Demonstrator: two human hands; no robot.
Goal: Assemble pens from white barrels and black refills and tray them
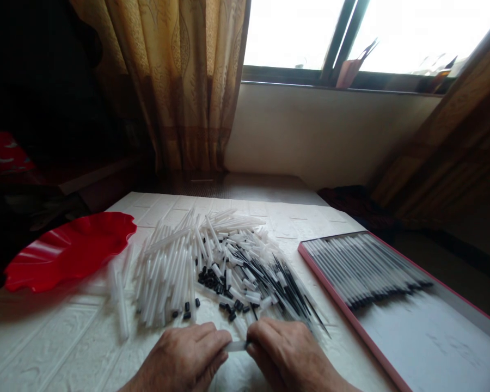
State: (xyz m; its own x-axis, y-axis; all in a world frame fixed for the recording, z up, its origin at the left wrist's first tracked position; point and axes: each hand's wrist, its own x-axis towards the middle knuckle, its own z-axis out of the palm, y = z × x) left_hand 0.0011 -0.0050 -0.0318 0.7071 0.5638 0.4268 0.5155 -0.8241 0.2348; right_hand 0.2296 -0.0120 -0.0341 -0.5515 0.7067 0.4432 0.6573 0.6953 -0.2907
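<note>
Between my two hands, near the table's front edge, is a short stretch of translucent white plastic tube (237, 346). My left hand (188, 351) is closed round its left end, fingers pressed together. At the right end, where something dark shows, my right hand (288, 348) pinches it; the fingers cover the rest. Just beyond my hands lies a heap of long translucent tubes (167, 272). Small black caps (212, 282), short white sleeves and thin black rods (289, 288) are mixed in on its right side.
A red wavy-rimmed plate (73, 247) stands at the left. On the right, a shallow pink-edged tray (335, 296) holds a row of black-ended tubes (371, 267). White brick-patterned sheeting (77, 337) covers the table. Behind are a curtain (188, 81) and a window.
</note>
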